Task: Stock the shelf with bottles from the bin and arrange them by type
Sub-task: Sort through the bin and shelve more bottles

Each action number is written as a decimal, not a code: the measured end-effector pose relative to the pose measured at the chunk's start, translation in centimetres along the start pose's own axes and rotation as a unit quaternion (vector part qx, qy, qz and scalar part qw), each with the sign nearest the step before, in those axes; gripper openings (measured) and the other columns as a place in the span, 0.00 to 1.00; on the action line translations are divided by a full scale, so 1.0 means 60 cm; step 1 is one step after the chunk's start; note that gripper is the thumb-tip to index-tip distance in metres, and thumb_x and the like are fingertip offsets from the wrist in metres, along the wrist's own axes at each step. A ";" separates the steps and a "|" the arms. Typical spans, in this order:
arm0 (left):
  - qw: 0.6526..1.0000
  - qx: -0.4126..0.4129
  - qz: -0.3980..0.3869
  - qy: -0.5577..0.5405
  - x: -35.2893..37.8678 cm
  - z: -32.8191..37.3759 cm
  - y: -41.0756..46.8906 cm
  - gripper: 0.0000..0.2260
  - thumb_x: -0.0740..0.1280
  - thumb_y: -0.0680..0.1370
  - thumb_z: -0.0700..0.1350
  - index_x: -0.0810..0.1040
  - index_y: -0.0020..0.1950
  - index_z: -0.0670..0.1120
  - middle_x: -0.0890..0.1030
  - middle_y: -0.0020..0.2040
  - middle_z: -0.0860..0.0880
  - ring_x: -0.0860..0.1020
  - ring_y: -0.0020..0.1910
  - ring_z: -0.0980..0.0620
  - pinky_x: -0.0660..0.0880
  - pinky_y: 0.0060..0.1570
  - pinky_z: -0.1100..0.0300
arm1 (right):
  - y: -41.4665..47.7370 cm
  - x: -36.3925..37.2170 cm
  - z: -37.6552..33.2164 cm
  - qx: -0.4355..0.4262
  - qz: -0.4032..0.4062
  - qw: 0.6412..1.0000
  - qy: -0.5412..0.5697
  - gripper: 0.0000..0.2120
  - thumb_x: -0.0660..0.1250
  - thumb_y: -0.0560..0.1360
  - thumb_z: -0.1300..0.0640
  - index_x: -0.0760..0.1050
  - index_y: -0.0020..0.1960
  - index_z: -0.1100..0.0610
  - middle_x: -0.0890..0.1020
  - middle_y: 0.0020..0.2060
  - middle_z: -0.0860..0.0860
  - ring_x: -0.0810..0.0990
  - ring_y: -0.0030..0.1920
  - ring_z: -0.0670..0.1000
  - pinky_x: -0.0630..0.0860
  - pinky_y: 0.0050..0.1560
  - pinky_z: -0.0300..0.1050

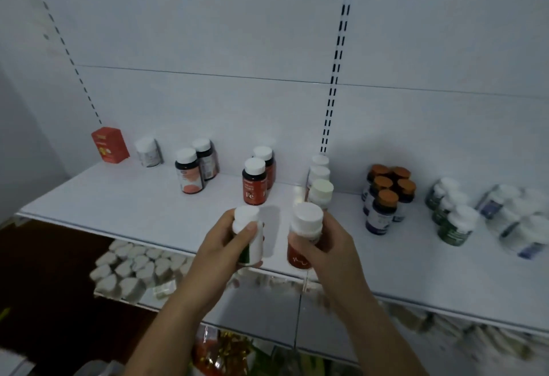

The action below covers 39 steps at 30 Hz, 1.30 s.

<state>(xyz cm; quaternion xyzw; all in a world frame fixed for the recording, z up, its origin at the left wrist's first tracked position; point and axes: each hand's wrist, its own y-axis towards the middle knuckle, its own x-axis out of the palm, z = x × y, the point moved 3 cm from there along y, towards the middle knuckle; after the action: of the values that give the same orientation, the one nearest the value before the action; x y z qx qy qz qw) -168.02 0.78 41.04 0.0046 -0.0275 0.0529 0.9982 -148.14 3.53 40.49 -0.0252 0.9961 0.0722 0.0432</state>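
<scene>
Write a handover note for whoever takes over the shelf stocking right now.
Left hand: holds a white-capped bottle with green label, above the shelf's front edge.
Right hand: holds a white-capped bottle with red label, beside it.
Shelf: already grouped by type: red Fe bottles, orange-capped bottles, green-label bottles, with others besides.
Left: set both held bottles with their matching groups; the green likely goes right. The bin is not clearly in view.

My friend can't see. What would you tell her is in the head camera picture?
Two bare hands each hold a white-capped bottle over a white shelf: left hand a white-and-green bottle, right hand a red-labelled bottle. Behind stand small groups of bottles and a red box.
</scene>
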 end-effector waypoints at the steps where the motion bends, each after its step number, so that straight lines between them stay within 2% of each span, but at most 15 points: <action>1: 1.000 0.000 -0.010 -0.001 0.002 -0.001 0.009 0.11 0.68 0.82 0.52 0.81 0.64 0.58 0.85 0.58 0.51 0.84 0.59 0.48 0.84 0.55 0.43 | 0.007 -0.011 0.000 -0.009 0.022 1.000 -0.004 0.21 0.78 0.74 0.58 0.78 0.61 0.42 0.85 0.55 0.41 0.82 0.56 0.41 0.79 0.50 0.34; 3: 1.000 0.002 -0.024 -0.006 0.006 -0.002 0.025 0.11 0.68 0.83 0.51 0.81 0.64 0.59 0.85 0.58 0.52 0.84 0.59 0.49 0.84 0.54 0.45 | 0.023 -0.036 -0.002 -0.023 0.077 0.997 -0.010 0.20 0.77 0.75 0.59 0.77 0.60 0.41 0.83 0.55 0.39 0.81 0.55 0.38 0.78 0.46 0.29; 6: 0.999 0.001 -0.041 -0.019 0.010 -0.006 0.042 0.11 0.67 0.84 0.49 0.80 0.65 0.59 0.85 0.58 0.53 0.84 0.58 0.51 0.85 0.53 0.47 | 0.045 -0.067 0.013 -0.023 0.156 0.987 -0.015 0.21 0.75 0.77 0.59 0.74 0.62 0.40 0.80 0.57 0.37 0.79 0.56 0.37 0.76 0.43 0.27; 10: 0.998 0.004 -0.064 -0.013 0.009 -0.010 0.054 0.12 0.67 0.84 0.49 0.78 0.66 0.61 0.85 0.59 0.56 0.83 0.58 0.54 0.85 0.52 0.51 | 0.066 -0.080 0.050 0.007 0.210 0.978 -0.011 0.24 0.74 0.78 0.58 0.72 0.71 0.47 0.79 0.59 0.40 0.79 0.58 0.44 0.74 0.53 0.37; 11: 0.998 0.004 -0.065 -0.012 0.008 -0.012 0.058 0.12 0.67 0.84 0.49 0.78 0.66 0.61 0.85 0.58 0.57 0.83 0.58 0.55 0.85 0.51 0.53 | 0.071 -0.078 0.058 0.015 0.208 0.978 -0.012 0.24 0.74 0.78 0.59 0.71 0.71 0.46 0.78 0.58 0.38 0.78 0.57 0.43 0.74 0.53 0.35; 13: 0.998 -0.004 -0.065 -0.025 0.009 -0.013 0.067 0.12 0.66 0.84 0.48 0.78 0.66 0.60 0.85 0.58 0.56 0.83 0.59 0.52 0.84 0.50 0.54 | 0.079 -0.072 0.070 0.031 0.203 0.979 -0.018 0.23 0.72 0.79 0.60 0.68 0.68 0.44 0.75 0.54 0.34 0.78 0.51 0.36 0.73 0.43 0.25; 15: 0.997 -0.023 -0.057 -0.050 0.011 -0.015 0.078 0.12 0.66 0.84 0.47 0.78 0.66 0.58 0.84 0.61 0.52 0.82 0.62 0.47 0.84 0.50 0.53 | 0.086 -0.070 0.080 0.045 0.211 0.976 -0.022 0.24 0.71 0.80 0.61 0.66 0.68 0.44 0.74 0.53 0.35 0.78 0.48 0.36 0.72 0.38 0.25; 18: 0.994 -0.046 -0.049 -0.088 0.017 -0.016 0.089 0.11 0.65 0.85 0.46 0.79 0.66 0.57 0.82 0.65 0.48 0.80 0.64 0.42 0.84 0.48 0.52 | 0.094 -0.068 0.088 0.053 0.228 0.972 -0.021 0.27 0.71 0.80 0.59 0.66 0.75 0.47 0.76 0.59 0.43 0.77 0.56 0.44 0.71 0.49 0.30; 21: 0.993 -0.051 -0.052 -0.095 0.021 -0.021 0.091 0.12 0.66 0.84 0.48 0.78 0.66 0.58 0.82 0.65 0.48 0.79 0.65 0.41 0.85 0.48 0.52 | 0.094 -0.068 0.093 0.061 0.220 0.973 -0.015 0.32 0.72 0.79 0.58 0.63 0.79 0.47 0.75 0.67 0.47 0.75 0.66 0.49 0.73 0.63 0.45; 25: 0.993 -0.056 -0.051 -0.092 0.024 -0.035 0.089 0.11 0.65 0.84 0.47 0.78 0.66 0.58 0.83 0.63 0.48 0.79 0.65 0.41 0.85 0.49 0.49 | 0.075 -0.067 0.104 0.082 0.227 0.970 -0.038 0.39 0.72 0.79 0.57 0.56 0.83 0.47 0.66 0.79 0.51 0.66 0.77 0.53 0.67 0.75 0.55; 28: 0.993 -0.063 -0.046 -0.094 0.027 -0.038 0.085 0.11 0.65 0.84 0.47 0.78 0.65 0.58 0.84 0.63 0.49 0.80 0.64 0.43 0.85 0.50 0.49 | 0.058 -0.063 0.109 0.070 0.232 0.968 -0.069 0.32 0.72 0.79 0.57 0.63 0.78 0.47 0.68 0.74 0.49 0.69 0.73 0.53 0.70 0.72 0.53; 31: 0.993 -0.061 -0.042 -0.096 0.028 -0.041 0.084 0.11 0.65 0.84 0.47 0.79 0.66 0.58 0.85 0.61 0.50 0.81 0.63 0.43 0.85 0.50 0.48 | 0.054 -0.064 0.112 0.062 0.231 0.968 -0.079 0.20 0.71 0.79 0.59 0.69 0.65 0.46 0.71 0.66 0.48 0.75 0.64 0.52 0.73 0.58 0.42; 33: 0.993 -0.058 -0.041 -0.095 0.028 -0.041 0.082 0.12 0.65 0.84 0.47 0.78 0.67 0.57 0.85 0.60 0.51 0.81 0.63 0.43 0.85 0.51 0.47 | 0.059 -0.067 0.115 0.054 0.216 0.969 -0.110 0.13 0.71 0.79 0.59 0.74 0.59 0.46 0.72 0.64 0.49 0.77 0.60 0.51 0.73 0.54 0.38; 36: 0.994 -0.051 -0.041 -0.090 0.027 -0.040 0.079 0.12 0.65 0.84 0.48 0.78 0.67 0.57 0.85 0.60 0.51 0.82 0.62 0.44 0.85 0.51 0.48 | 0.067 -0.064 0.119 0.059 0.168 0.972 -0.155 0.13 0.70 0.78 0.61 0.78 0.58 0.45 0.71 0.67 0.51 0.79 0.59 0.51 0.77 0.62 0.46; 39: 0.995 -0.046 -0.038 -0.086 0.032 -0.041 0.081 0.12 0.65 0.84 0.48 0.78 0.66 0.58 0.85 0.61 0.52 0.82 0.62 0.45 0.85 0.50 0.49 | 0.082 -0.061 0.125 0.065 0.137 0.972 -0.180 0.16 0.69 0.79 0.61 0.79 0.64 0.47 0.67 0.73 0.54 0.75 0.67 0.54 0.73 0.72 0.54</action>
<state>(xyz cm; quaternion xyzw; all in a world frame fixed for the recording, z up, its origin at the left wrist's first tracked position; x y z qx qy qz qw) -166.49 5.86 38.70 -0.0356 -0.1151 0.0129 0.9926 -144.17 9.62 34.10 0.1277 0.9685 0.0163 0.2132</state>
